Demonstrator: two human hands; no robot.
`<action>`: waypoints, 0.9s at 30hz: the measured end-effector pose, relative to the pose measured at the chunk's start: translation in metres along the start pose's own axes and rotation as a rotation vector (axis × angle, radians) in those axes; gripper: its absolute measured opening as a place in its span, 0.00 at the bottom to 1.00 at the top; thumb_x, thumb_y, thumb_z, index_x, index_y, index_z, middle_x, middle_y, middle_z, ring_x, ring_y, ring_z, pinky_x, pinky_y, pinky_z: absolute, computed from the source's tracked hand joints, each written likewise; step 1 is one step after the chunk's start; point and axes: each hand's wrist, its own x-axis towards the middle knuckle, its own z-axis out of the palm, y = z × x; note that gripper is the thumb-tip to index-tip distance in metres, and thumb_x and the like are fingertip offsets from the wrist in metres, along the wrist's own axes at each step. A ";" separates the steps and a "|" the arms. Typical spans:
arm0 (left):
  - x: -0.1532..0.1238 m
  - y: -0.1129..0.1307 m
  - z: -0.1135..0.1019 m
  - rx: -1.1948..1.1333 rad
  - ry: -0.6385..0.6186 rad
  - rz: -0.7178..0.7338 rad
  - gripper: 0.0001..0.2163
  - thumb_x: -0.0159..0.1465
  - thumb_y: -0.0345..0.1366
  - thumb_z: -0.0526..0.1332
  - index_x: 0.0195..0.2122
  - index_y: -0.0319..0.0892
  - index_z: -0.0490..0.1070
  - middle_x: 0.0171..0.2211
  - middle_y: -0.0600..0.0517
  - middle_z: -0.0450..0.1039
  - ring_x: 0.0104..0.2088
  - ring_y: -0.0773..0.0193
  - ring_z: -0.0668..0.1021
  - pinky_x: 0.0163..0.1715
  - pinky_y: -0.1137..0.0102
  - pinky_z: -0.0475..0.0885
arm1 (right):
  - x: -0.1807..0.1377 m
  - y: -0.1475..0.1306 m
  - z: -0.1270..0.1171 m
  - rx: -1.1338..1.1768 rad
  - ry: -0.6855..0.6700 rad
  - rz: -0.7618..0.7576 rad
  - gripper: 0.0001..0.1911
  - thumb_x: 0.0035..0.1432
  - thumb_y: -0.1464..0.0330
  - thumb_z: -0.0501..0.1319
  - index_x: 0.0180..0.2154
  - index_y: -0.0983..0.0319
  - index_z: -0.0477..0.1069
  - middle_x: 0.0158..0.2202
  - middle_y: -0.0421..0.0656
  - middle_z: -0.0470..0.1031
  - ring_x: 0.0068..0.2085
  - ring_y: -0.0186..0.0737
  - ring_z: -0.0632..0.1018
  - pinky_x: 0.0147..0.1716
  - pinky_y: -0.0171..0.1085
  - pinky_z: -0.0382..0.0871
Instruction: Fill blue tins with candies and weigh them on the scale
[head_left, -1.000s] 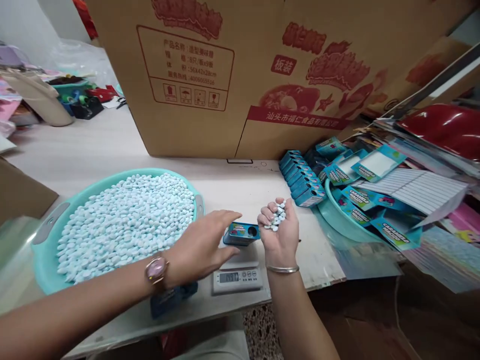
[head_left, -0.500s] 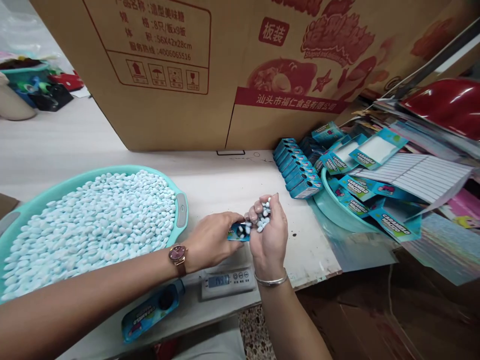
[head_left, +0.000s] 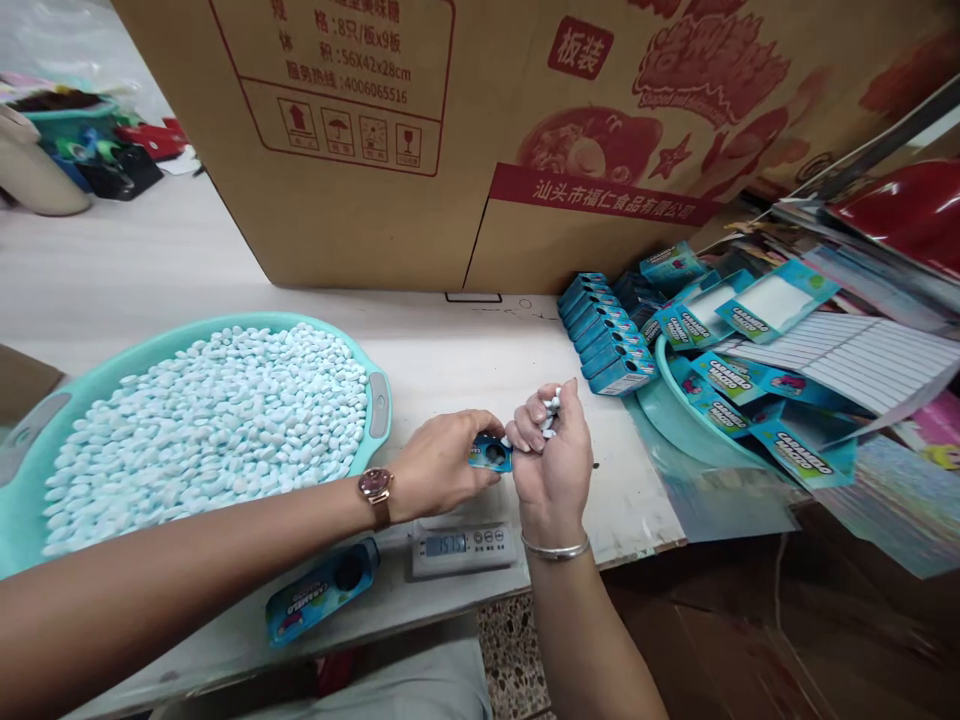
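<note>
My left hand [head_left: 444,462] grips a small blue candy box [head_left: 492,455] by its sides, with a dark round hole in the box facing up. Cupped palm up beside it, my right hand [head_left: 553,450] has its fingers curled around several pale blue candies [head_left: 551,412]. Its fingertips are at the box's edge. Below the box, partly covered by my left hand, is a digital scale [head_left: 465,549] with a lit display. At the left a turquoise basin [head_left: 379,400] holds a heap of the same candies.
A large cardboard carton [head_left: 360,225] stands behind. Blue boxes [head_left: 609,335] are lined up at the right, by a turquoise bowl [head_left: 675,425] piled with blue packaging. Near the table's front edge lies another blue box [head_left: 322,590]. A red shiny object [head_left: 907,215] is at far right.
Fewer candies show in my right hand, and its fingers have curled in further. The candies at the box's hole have gone inside. The scale's reading has risen. The whole view has shifted slightly.
</note>
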 end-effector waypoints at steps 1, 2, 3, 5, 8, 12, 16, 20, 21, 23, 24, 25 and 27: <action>0.000 0.000 0.000 0.004 -0.001 0.007 0.16 0.54 0.32 0.61 0.45 0.42 0.72 0.42 0.50 0.78 0.40 0.59 0.78 0.40 0.66 0.72 | 0.002 -0.001 -0.001 0.025 0.004 0.031 0.17 0.57 0.54 0.61 0.29 0.61 0.63 0.20 0.30 0.55 0.16 0.22 0.53 0.14 0.27 0.48; -0.001 0.000 0.000 0.010 -0.002 0.016 0.16 0.54 0.32 0.62 0.45 0.42 0.72 0.42 0.50 0.78 0.40 0.59 0.78 0.40 0.66 0.72 | 0.004 -0.003 -0.002 0.052 0.008 0.067 0.17 0.58 0.55 0.61 0.28 0.60 0.62 0.19 0.29 0.55 0.15 0.22 0.52 0.14 0.26 0.48; -0.001 0.000 0.000 0.017 -0.003 0.028 0.16 0.54 0.32 0.62 0.46 0.42 0.72 0.42 0.50 0.78 0.40 0.59 0.78 0.40 0.66 0.72 | 0.006 -0.004 -0.004 0.080 0.011 0.103 0.16 0.58 0.56 0.60 0.28 0.60 0.61 0.19 0.29 0.54 0.15 0.22 0.51 0.13 0.26 0.47; -0.001 0.000 0.001 0.029 -0.005 0.048 0.17 0.54 0.33 0.62 0.46 0.41 0.72 0.42 0.50 0.78 0.40 0.59 0.78 0.40 0.66 0.72 | 0.010 -0.006 -0.007 0.133 0.008 0.170 0.15 0.60 0.58 0.58 0.27 0.60 0.61 0.18 0.29 0.53 0.14 0.23 0.51 0.13 0.26 0.46; -0.001 0.001 0.000 0.044 -0.007 0.073 0.18 0.54 0.34 0.63 0.47 0.41 0.72 0.44 0.49 0.77 0.41 0.58 0.78 0.40 0.65 0.72 | 0.013 -0.007 -0.011 0.178 -0.006 0.223 0.15 0.62 0.60 0.57 0.27 0.61 0.61 0.17 0.29 0.53 0.14 0.23 0.51 0.13 0.26 0.46; -0.002 0.003 -0.003 0.047 -0.022 0.098 0.18 0.54 0.34 0.64 0.47 0.40 0.71 0.45 0.48 0.76 0.44 0.58 0.77 0.44 0.64 0.71 | 0.011 -0.008 -0.009 0.162 -0.032 0.227 0.15 0.61 0.60 0.58 0.27 0.61 0.61 0.17 0.29 0.53 0.14 0.23 0.51 0.12 0.26 0.46; -0.006 0.004 -0.009 0.035 -0.036 0.137 0.19 0.54 0.34 0.66 0.48 0.41 0.71 0.46 0.48 0.75 0.47 0.58 0.75 0.50 0.64 0.69 | 0.008 -0.012 -0.008 0.191 -0.067 0.244 0.15 0.63 0.60 0.56 0.27 0.61 0.62 0.17 0.29 0.52 0.14 0.22 0.50 0.13 0.26 0.46; -0.012 -0.001 -0.015 0.065 -0.022 0.154 0.21 0.55 0.36 0.67 0.49 0.41 0.69 0.50 0.47 0.72 0.50 0.57 0.73 0.52 0.61 0.69 | 0.006 -0.020 -0.012 0.250 -0.067 0.246 0.16 0.65 0.60 0.54 0.27 0.61 0.63 0.18 0.29 0.53 0.14 0.23 0.51 0.13 0.26 0.46; -0.014 -0.002 -0.016 0.079 -0.016 0.161 0.21 0.55 0.37 0.67 0.50 0.41 0.68 0.51 0.46 0.72 0.51 0.56 0.73 0.53 0.60 0.69 | 0.007 -0.022 -0.014 0.257 -0.067 0.238 0.15 0.64 0.60 0.54 0.27 0.61 0.63 0.18 0.29 0.53 0.14 0.23 0.51 0.13 0.26 0.46; -0.016 -0.005 -0.017 0.108 -0.002 0.186 0.23 0.56 0.37 0.67 0.52 0.40 0.66 0.52 0.45 0.70 0.53 0.56 0.71 0.55 0.59 0.68 | 0.008 -0.025 -0.018 0.272 -0.073 0.221 0.15 0.64 0.61 0.56 0.27 0.61 0.63 0.18 0.29 0.54 0.14 0.23 0.52 0.13 0.26 0.47; -0.016 -0.006 -0.018 0.123 0.000 0.203 0.23 0.56 0.37 0.66 0.53 0.40 0.65 0.53 0.44 0.69 0.54 0.55 0.70 0.56 0.59 0.67 | 0.009 -0.026 -0.021 0.282 -0.076 0.214 0.14 0.64 0.61 0.55 0.27 0.61 0.63 0.18 0.30 0.55 0.14 0.23 0.52 0.13 0.26 0.47; -0.016 -0.006 -0.017 0.139 -0.003 0.219 0.24 0.56 0.37 0.66 0.54 0.40 0.65 0.54 0.44 0.68 0.55 0.55 0.69 0.57 0.59 0.66 | 0.010 -0.027 -0.023 0.293 -0.078 0.207 0.15 0.64 0.61 0.55 0.27 0.61 0.63 0.18 0.30 0.55 0.14 0.23 0.53 0.13 0.26 0.47; -0.016 -0.005 -0.016 0.176 -0.017 0.246 0.26 0.57 0.37 0.66 0.56 0.40 0.63 0.56 0.43 0.66 0.57 0.55 0.68 0.58 0.59 0.65 | 0.012 -0.028 -0.029 0.312 -0.082 0.194 0.15 0.65 0.61 0.53 0.28 0.61 0.63 0.18 0.30 0.56 0.14 0.23 0.53 0.13 0.26 0.48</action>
